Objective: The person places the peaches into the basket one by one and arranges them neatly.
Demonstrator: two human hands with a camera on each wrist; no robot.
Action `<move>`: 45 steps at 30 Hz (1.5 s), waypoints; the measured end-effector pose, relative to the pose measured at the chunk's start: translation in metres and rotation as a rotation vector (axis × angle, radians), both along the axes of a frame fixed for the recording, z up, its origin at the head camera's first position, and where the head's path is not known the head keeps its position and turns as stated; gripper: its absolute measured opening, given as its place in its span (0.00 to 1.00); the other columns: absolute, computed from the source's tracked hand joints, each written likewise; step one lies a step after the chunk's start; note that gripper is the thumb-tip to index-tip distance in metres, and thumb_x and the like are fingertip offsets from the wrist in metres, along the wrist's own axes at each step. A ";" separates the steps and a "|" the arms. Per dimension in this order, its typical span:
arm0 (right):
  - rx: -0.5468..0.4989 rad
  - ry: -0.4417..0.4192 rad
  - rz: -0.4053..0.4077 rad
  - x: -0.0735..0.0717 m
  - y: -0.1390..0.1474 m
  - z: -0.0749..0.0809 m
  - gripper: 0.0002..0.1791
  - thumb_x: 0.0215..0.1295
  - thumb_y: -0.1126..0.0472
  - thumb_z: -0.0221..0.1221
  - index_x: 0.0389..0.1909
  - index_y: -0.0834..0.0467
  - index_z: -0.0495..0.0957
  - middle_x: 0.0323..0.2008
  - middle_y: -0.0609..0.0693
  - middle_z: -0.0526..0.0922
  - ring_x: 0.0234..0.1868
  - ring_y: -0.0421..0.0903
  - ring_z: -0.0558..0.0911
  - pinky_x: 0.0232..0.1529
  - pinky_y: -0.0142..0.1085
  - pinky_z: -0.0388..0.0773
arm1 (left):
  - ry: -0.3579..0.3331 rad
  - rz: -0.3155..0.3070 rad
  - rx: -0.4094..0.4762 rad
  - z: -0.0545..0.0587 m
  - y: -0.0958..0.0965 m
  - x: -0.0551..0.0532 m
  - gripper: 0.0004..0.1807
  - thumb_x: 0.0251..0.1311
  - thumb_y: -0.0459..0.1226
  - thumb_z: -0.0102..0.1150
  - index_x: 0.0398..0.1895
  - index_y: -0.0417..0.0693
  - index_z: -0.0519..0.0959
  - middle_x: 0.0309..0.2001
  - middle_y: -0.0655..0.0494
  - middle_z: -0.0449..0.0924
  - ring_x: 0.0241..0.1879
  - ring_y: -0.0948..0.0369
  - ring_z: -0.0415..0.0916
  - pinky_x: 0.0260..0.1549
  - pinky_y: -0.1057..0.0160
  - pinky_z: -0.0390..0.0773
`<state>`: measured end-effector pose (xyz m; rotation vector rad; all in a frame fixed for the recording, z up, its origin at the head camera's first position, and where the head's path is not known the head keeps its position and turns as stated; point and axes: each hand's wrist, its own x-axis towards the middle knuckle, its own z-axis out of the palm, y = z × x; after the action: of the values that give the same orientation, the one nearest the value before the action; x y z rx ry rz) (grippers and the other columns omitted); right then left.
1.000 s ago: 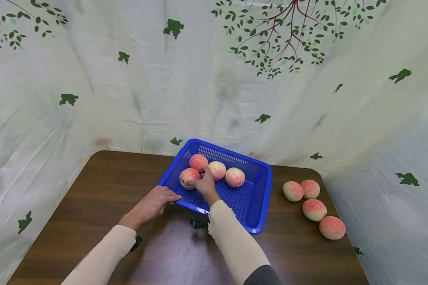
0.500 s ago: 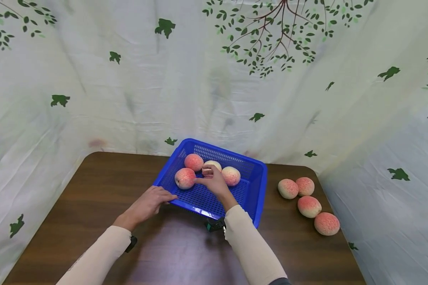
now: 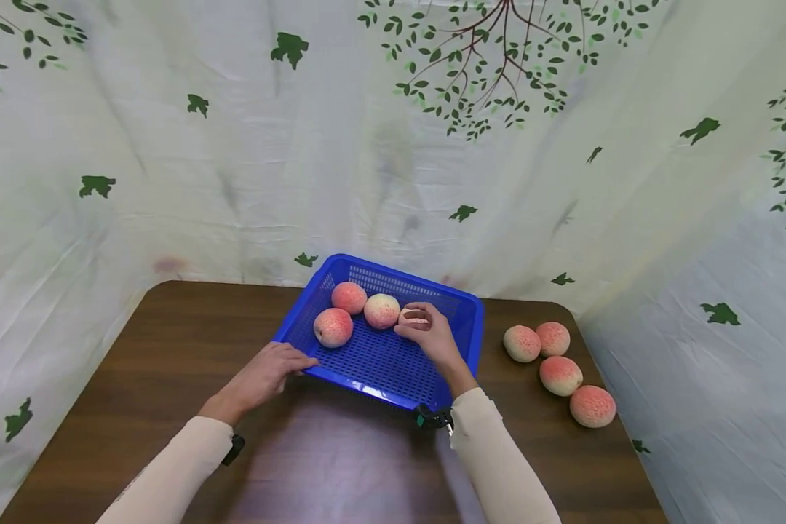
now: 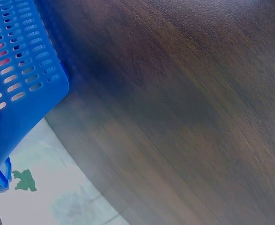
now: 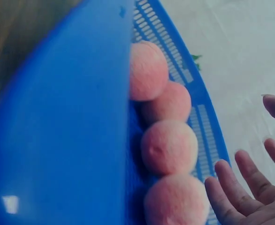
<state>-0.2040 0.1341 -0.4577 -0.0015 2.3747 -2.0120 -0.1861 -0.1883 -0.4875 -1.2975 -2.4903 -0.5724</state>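
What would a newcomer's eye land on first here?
Probably the blue basket near the far edge of the table, with four peaches inside. Next, the right hand at the rightmost of them, and the left hand gripping the basket's near left corner. Then four more peaches on the table, right of the basket.

Left cream sleeve [image 3: 167, 473] at eight o'clock, right cream sleeve [image 3: 503, 462] at five, black left-wrist device [image 3: 233, 450], black right-wrist device [image 3: 435, 418], green-marked

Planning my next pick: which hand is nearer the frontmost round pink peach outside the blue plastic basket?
Right. The right hand is over the basket, left of the peach and farther back; the left hand is at the basket's near-left corner, even farther left.
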 end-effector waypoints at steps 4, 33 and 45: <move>-0.003 0.024 -0.016 0.001 0.016 0.000 0.26 0.58 0.68 0.65 0.57 0.67 0.71 0.52 0.66 0.77 0.51 0.60 0.78 0.50 0.43 0.75 | 0.033 -0.011 0.011 -0.001 -0.003 -0.002 0.17 0.48 0.23 0.65 0.43 0.43 0.85 0.37 0.54 0.85 0.39 0.56 0.79 0.41 0.53 0.75; -0.024 0.043 -0.322 0.013 0.142 -0.006 0.32 0.59 0.65 0.66 0.63 0.63 0.65 0.59 0.61 0.71 0.60 0.58 0.70 0.56 0.36 0.65 | 0.008 0.004 0.015 -0.001 -0.004 0.001 0.18 0.48 0.23 0.65 0.44 0.44 0.85 0.39 0.55 0.85 0.40 0.56 0.79 0.42 0.51 0.75; 0.069 0.096 -0.496 0.016 0.187 -0.046 0.35 0.56 0.68 0.68 0.64 0.63 0.65 0.63 0.60 0.66 0.67 0.57 0.62 0.67 0.48 0.58 | -0.008 0.012 -0.004 0.001 0.001 0.001 0.18 0.48 0.23 0.65 0.44 0.44 0.85 0.39 0.55 0.85 0.40 0.56 0.79 0.43 0.51 0.75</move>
<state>-0.1884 0.3213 -0.5038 0.5582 2.7121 -2.1483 -0.1856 -0.1872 -0.4864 -1.2838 -2.5049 -0.5718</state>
